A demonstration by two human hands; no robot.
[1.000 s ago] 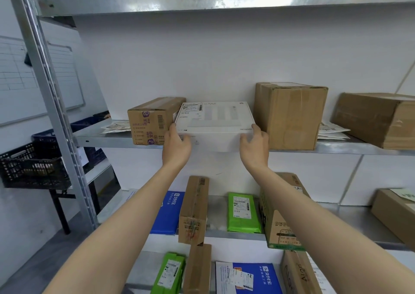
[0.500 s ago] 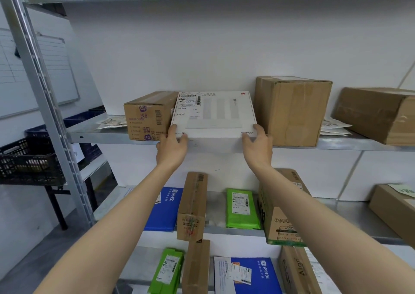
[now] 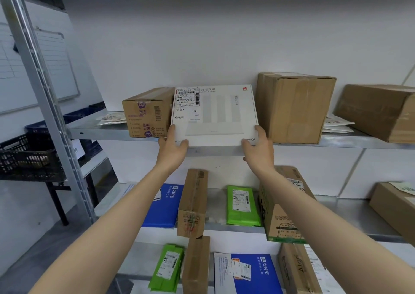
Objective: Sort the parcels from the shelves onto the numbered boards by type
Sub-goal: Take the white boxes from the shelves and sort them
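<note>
A flat white box (image 3: 215, 116) with a shipping label at its top left is tilted up over the front of the upper shelf (image 3: 107, 133). My left hand (image 3: 171, 146) grips its lower left corner, thumb on the top face. My right hand (image 3: 258, 146) grips its lower right corner the same way. A small brown carton (image 3: 146, 111) with purple marks stands just left of the box, and a taller brown carton (image 3: 294, 107) stands just right of it.
A large brown carton (image 3: 379, 111) and paper envelopes (image 3: 336, 124) lie at the upper shelf's right. Lower shelves carry blue mailers (image 3: 164, 206), green bags (image 3: 242, 206) and narrow brown cartons (image 3: 193, 203). A steel upright (image 3: 45, 96) and black crates (image 3: 24, 158) stand at left.
The white box has tipped up, its far edge now higher and more of its top face showing. Both hands kept their hold on its front corners.
</note>
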